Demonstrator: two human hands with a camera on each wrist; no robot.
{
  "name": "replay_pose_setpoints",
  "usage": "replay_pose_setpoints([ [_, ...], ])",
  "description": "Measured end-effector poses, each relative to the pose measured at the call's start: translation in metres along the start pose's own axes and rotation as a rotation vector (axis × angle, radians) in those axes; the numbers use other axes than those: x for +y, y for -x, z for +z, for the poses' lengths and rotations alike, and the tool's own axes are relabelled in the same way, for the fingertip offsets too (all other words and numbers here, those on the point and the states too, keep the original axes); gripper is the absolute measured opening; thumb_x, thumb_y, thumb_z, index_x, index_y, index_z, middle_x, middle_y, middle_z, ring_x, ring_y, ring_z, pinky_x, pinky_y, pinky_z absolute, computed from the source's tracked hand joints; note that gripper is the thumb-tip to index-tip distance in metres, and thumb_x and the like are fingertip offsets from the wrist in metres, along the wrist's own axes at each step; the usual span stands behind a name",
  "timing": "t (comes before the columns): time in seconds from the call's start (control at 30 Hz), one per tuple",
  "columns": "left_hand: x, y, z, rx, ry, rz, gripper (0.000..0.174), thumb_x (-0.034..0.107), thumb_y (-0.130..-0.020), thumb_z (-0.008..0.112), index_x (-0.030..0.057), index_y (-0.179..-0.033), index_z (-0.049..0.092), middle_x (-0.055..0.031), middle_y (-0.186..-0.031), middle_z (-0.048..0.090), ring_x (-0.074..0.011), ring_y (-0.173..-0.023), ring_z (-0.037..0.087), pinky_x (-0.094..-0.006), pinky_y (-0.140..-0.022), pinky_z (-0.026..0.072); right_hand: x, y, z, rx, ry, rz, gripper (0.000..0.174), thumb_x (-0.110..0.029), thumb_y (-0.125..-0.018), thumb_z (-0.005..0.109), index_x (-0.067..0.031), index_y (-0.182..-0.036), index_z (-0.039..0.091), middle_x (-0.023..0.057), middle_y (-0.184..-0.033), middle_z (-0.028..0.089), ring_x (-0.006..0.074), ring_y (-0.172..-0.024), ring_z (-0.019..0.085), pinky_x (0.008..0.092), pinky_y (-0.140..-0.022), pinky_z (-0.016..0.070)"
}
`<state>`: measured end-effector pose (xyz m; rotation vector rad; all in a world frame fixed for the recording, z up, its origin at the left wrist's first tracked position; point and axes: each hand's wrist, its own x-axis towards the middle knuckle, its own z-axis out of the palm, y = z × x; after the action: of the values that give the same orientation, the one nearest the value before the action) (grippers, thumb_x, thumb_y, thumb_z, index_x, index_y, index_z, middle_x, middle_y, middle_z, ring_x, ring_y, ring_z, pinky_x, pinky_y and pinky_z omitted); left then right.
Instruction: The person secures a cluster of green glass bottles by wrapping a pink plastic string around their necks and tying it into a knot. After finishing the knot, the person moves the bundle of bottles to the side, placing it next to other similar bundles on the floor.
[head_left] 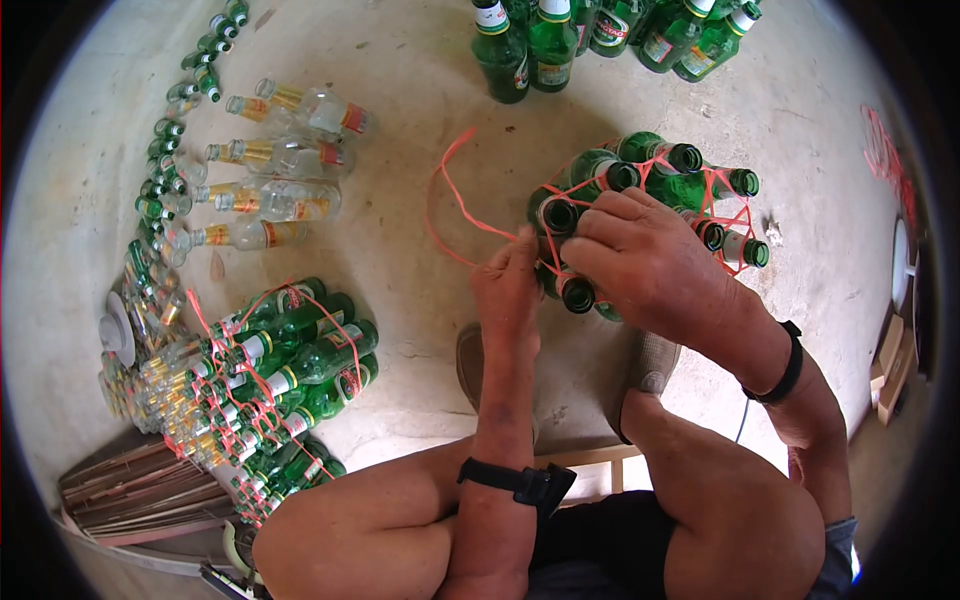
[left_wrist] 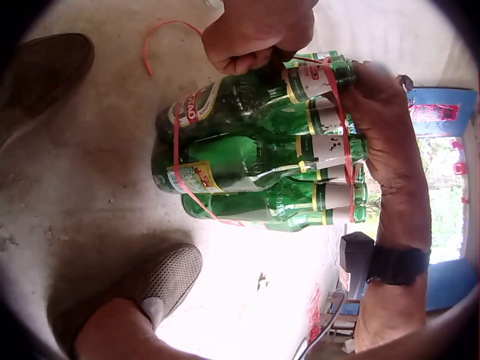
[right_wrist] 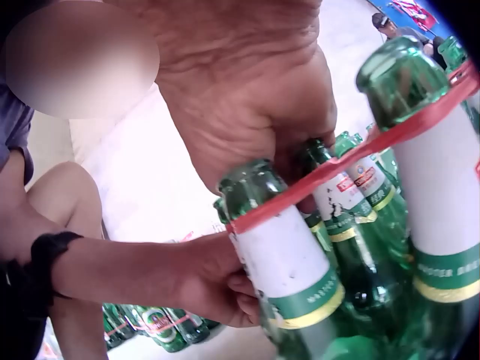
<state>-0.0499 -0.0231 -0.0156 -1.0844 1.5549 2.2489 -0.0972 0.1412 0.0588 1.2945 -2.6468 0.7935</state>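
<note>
Green glass beer bottles (head_left: 678,187) stand upright in a bundle between the feet, with red plastic string (left_wrist: 178,142) round their bodies and laced among their necks. My left hand (head_left: 507,283) pinches the string at the bundle's near left side, and a loose tail (head_left: 462,205) trails over the floor beyond it. Fingers curled, my right hand (head_left: 640,255) is over the bottle necks and pinches the string close to the left hand; its fingertips are partly hidden. In the right wrist view, a taut strand crosses the labelled neck of a bottle (right_wrist: 281,262) beside the right palm.
More green bottles (head_left: 553,50) stand at the back. Clear bottles (head_left: 290,158) lie in rows at the left, near a tied bundle of green ones (head_left: 320,350). Wooden strips (head_left: 140,490) lie lower left. Shoes (head_left: 655,362) flank the bundle. Red string (head_left: 885,150) lies far right.
</note>
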Motion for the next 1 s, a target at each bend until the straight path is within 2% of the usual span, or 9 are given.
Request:
replay_pose_setpoints([
  [0.07, 0.001, 0.001, 0.000, 0.004, -0.021, -0.014, 0.032, 0.028, -0.105, 0.065, 0.0030, -0.088, 0.077, 0.0060, -0.067, 0.056, -0.0031, -0.057, 0.043, -0.0248, -0.050, 0.0297, -0.001, 0.000, -0.005, -0.071, 0.016, -0.032, 0.011, -0.009, -0.077, 0.068, -0.0083, -0.087, 0.063, 0.0072, -0.086, 0.060, 0.0259, -0.089, 0.061, 0.0372, -0.078, 0.0467],
  [0.17, 0.001, 0.001, 0.000, -0.008, -0.017, -0.011, 0.032, 0.027, -0.105, 0.065, 0.0032, -0.088, 0.077, 0.0061, -0.067, 0.056, -0.0030, -0.057, 0.043, -0.0249, -0.050, 0.0297, -0.004, 0.000, -0.011, -0.125, -0.033, 0.017, 0.013, -0.005, -0.077, 0.067, -0.0077, -0.089, 0.064, 0.0074, -0.086, 0.060, 0.0264, -0.091, 0.061, 0.0384, -0.080, 0.0466],
  [0.27, -0.004, -0.002, -0.001, 0.001, 0.021, -0.009, 0.032, 0.027, -0.105, 0.065, 0.0029, -0.088, 0.076, 0.0061, -0.068, 0.055, -0.0030, -0.058, 0.042, -0.0251, -0.050, 0.0295, -0.008, -0.001, -0.006, -0.032, -0.014, 0.067, 0.015, -0.003, -0.076, 0.066, -0.0078, -0.090, 0.064, 0.0064, -0.086, 0.061, 0.0260, -0.089, 0.063, 0.0388, -0.082, 0.0463],
  [0.37, 0.000, 0.001, 0.000, 0.007, 0.021, -0.028, 0.032, 0.027, -0.105, 0.065, 0.0026, -0.087, 0.076, 0.0060, -0.068, 0.056, -0.0031, -0.058, 0.042, -0.0250, -0.051, 0.0295, -0.013, -0.003, -0.012, -0.113, -0.119, 0.120, 0.015, -0.004, -0.076, 0.067, -0.0078, -0.090, 0.064, 0.0051, -0.084, 0.063, 0.0250, -0.084, 0.065, 0.0386, -0.082, 0.0464],
  [0.47, 0.001, -0.001, 0.001, 0.004, 0.029, -0.037, 0.033, 0.027, -0.105, 0.065, 0.0023, -0.087, 0.076, 0.0055, -0.069, 0.057, -0.0035, -0.059, 0.043, -0.0253, -0.051, 0.0301, -0.011, -0.005, -0.008, -0.099, 0.027, -0.005, 0.011, -0.006, -0.076, 0.069, -0.0090, -0.085, 0.064, 0.0037, -0.080, 0.064, 0.0231, -0.077, 0.065, 0.0375, -0.082, 0.0464],
  [0.67, 0.005, 0.002, 0.001, -0.016, 0.036, -0.056, 0.033, 0.027, -0.106, 0.064, 0.0019, -0.088, 0.076, 0.0042, -0.070, 0.059, -0.0039, -0.060, 0.046, -0.0254, -0.052, 0.0320, -0.008, -0.009, -0.004, -0.129, 0.065, -0.034, 0.007, -0.012, -0.076, 0.071, -0.0129, -0.075, 0.064, 0.0017, -0.076, 0.064, 0.0202, -0.077, 0.066, 0.0357, -0.082, 0.0469],
  [0.77, 0.002, 0.003, 0.003, -0.028, 0.056, -0.008, 0.027, 0.030, -0.103, 0.071, 0.0068, -0.089, 0.074, 0.0054, -0.073, 0.061, -0.0019, -0.057, 0.046, -0.0236, -0.049, 0.0303, -0.008, -0.009, -0.005, -0.147, 0.100, -0.044, 0.007, -0.013, -0.076, 0.071, -0.0131, -0.077, 0.064, 0.0020, -0.077, 0.065, 0.0197, -0.077, 0.067, 0.0361, -0.081, 0.0476],
  [1.0, -0.012, -0.002, -0.004, -0.098, 0.023, 0.101, 0.027, 0.031, -0.102, 0.073, 0.0078, -0.089, 0.075, 0.0064, -0.072, 0.060, -0.0022, -0.060, 0.047, -0.0239, -0.052, 0.0329, -0.007, -0.011, -0.001, -0.082, 0.134, -0.077, 0.010, -0.015, -0.076, 0.072, -0.0123, -0.080, 0.063, 0.0037, -0.078, 0.067, 0.0213, -0.080, 0.067, 0.0359, -0.082, 0.0493],
])
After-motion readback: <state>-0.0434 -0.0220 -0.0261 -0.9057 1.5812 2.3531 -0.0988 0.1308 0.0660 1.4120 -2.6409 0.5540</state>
